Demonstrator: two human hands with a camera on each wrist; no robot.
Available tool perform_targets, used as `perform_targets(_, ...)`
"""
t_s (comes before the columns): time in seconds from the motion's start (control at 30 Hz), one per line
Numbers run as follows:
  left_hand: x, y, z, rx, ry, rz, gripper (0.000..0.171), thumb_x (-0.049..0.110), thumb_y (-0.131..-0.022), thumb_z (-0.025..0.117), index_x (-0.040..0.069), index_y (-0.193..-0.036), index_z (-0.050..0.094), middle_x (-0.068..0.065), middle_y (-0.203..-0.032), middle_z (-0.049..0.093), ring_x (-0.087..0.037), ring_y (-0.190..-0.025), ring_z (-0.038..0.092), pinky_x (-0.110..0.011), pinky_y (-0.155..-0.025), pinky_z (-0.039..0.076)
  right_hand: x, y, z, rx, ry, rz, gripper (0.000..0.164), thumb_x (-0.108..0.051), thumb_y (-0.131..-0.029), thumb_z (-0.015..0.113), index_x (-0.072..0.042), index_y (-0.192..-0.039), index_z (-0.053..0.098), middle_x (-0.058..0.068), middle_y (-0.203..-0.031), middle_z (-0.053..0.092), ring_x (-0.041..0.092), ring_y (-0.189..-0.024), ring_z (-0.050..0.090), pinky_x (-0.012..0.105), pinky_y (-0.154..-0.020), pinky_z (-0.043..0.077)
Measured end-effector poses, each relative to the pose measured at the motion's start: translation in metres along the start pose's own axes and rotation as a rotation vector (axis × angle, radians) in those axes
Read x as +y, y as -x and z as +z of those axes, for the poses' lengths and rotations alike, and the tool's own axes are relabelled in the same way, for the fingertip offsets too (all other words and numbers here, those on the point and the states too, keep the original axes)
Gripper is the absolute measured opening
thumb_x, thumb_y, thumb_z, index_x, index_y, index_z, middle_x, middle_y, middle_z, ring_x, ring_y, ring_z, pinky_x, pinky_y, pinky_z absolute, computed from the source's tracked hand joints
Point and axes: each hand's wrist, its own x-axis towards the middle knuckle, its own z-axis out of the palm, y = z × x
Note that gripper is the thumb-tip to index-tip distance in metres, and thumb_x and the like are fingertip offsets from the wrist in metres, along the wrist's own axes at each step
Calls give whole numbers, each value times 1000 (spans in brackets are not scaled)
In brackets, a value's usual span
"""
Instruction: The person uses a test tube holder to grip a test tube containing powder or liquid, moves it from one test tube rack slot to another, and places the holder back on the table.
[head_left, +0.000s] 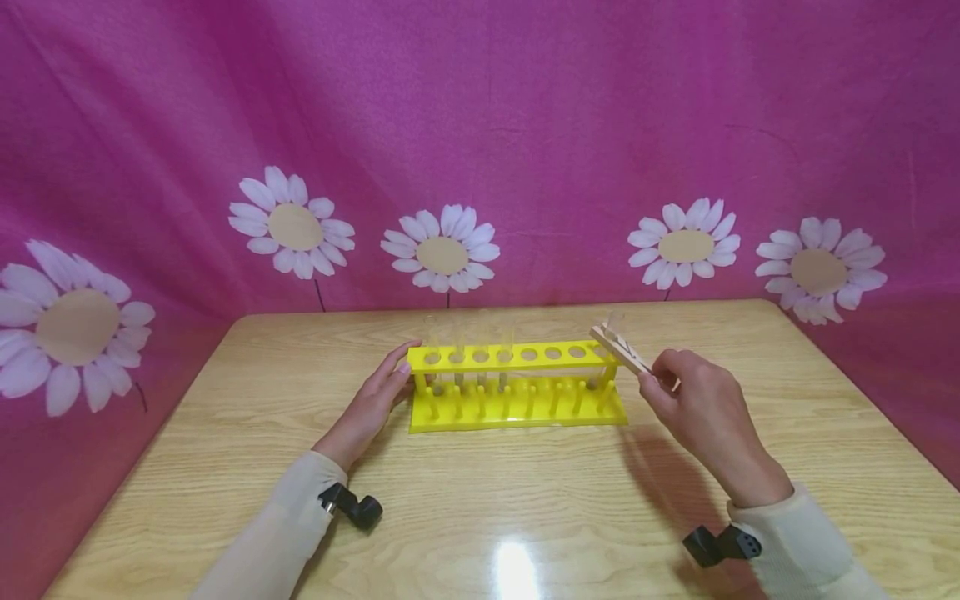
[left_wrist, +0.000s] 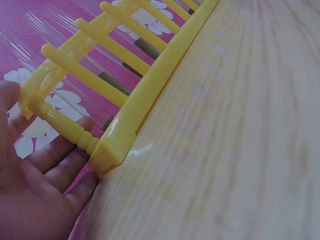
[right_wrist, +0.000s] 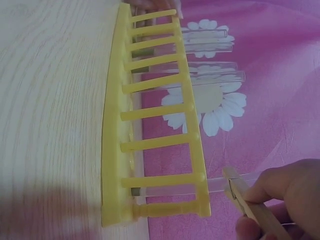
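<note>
A yellow plastic test tube rack (head_left: pixel 517 417) stands on the table, with a row of holes above and upright pegs along its front. My left hand (head_left: pixel 367 408) holds the rack's left end, thumb at the top bar and fingers behind the end post (left_wrist: pixel 67 127). In my right hand (head_left: pixel 701 408) is a wooden test tube clamp (head_left: pixel 628 354), pinched between thumb and fingers. The clamp's far end is at the upper part of a clear test tube (right_wrist: pixel 165 190) in the rightmost hole. Its lower end, with something dark inside, sits low in the rack.
Several clear test tubes (right_wrist: pixel 220 77) with dark matter at the bottom stand in the rack's left holes. Between them and the rightmost tube are bare holes. A pink curtain (head_left: pixel 555 167) with white daisies hangs behind the wooden table (head_left: pixel 420 517).
</note>
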Motion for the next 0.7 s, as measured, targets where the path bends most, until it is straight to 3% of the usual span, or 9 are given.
perform_targets(0.27, 0, 0, 0, 3, -8, -8, 50, 48, -103, 35, 32, -150, 30, 4, -154, 29, -22, -139, 33, -47, -114, 27, 0, 0, -2, -4, -2, -4, 9, -14, -87, 68, -7, -83, 65, 5, -71, 57, 21, -61, 46, 28, -49, 40)
perform_targets(0.7, -1, -1, 0, 5, -1, -10, 52, 48, -103, 35, 30, -151, 29, 5, -155, 27, -22, -140, 31, -47, -115, 27, 1, 0, 0, -106, -27, 45, 13, -20, -91, 64, -8, -94, 63, 6, -75, 62, 20, -58, 48, 28, -45, 42)
